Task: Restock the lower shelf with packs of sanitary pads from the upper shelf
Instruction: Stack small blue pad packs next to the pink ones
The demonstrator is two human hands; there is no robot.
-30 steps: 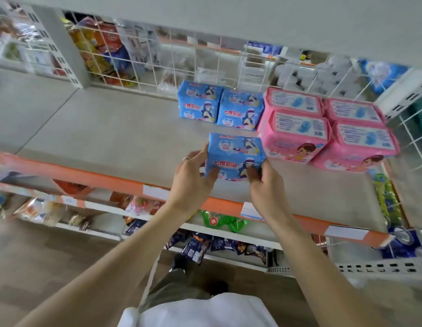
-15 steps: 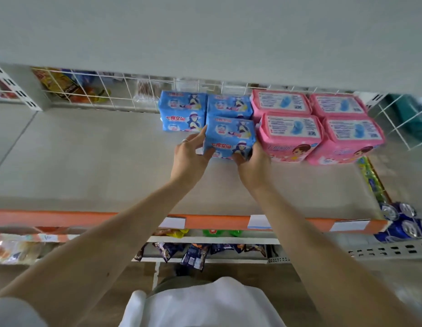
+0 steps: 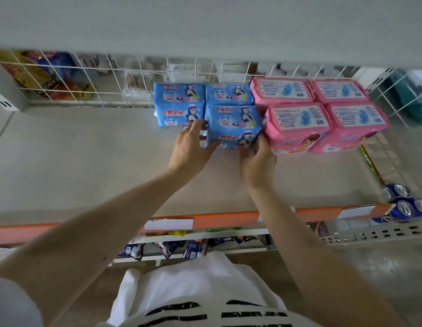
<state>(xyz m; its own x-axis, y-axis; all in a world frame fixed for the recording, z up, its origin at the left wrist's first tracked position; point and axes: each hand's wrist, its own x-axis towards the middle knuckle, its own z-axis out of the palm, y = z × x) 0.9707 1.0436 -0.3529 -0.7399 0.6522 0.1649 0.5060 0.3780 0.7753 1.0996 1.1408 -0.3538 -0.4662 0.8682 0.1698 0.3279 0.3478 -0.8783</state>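
At far left, behind the wire grid (image 3: 87,86), snack bags (image 3: 33,74); then a blue pack (image 3: 179,106) against the grid and another (image 3: 229,95) just beside it, both on the grey shelf (image 3: 87,161). Left hand (image 3: 190,149) curled round the left end of the front blue pack (image 3: 233,126), right hand (image 3: 257,161) pinching its lower right corner, the pack resting on the shelf, touching the rear blue pack behind and the pink pack (image 3: 297,128) beside. Further right, three more pink packs (image 3: 356,123), then blue cans (image 3: 403,206) past the orange shelf edge (image 3: 229,219).

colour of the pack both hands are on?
Light blue plastic pack with red lettering and a cartoon figure, gripped by the left hand and right hand; head view.
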